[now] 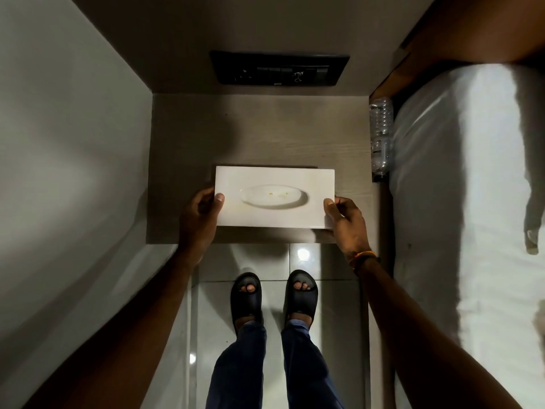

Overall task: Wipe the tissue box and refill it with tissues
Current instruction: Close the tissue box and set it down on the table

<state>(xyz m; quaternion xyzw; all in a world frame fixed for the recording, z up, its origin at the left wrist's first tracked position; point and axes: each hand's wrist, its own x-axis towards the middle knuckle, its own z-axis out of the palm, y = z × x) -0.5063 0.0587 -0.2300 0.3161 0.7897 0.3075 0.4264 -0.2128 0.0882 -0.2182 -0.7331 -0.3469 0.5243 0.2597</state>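
A white rectangular tissue box (274, 215) with an oval opening on top lies flat near the front edge of a wooden bedside shelf (259, 137). A few small yellowish specks show inside the oval; no tissue sticks out. My left hand (200, 216) grips the box's left end, thumb on top. Its right end is held by my right hand (346, 222), thumb on the top corner. No cloth or tissue pack is in view.
A black switch panel (278, 67) sits on the back wall above the shelf. A clear plastic bottle (381, 134) lies in the gap between the shelf and the white bed (466, 187) on the right. A pale wall runs along the left. My feet in black slippers stand on glossy tiles.
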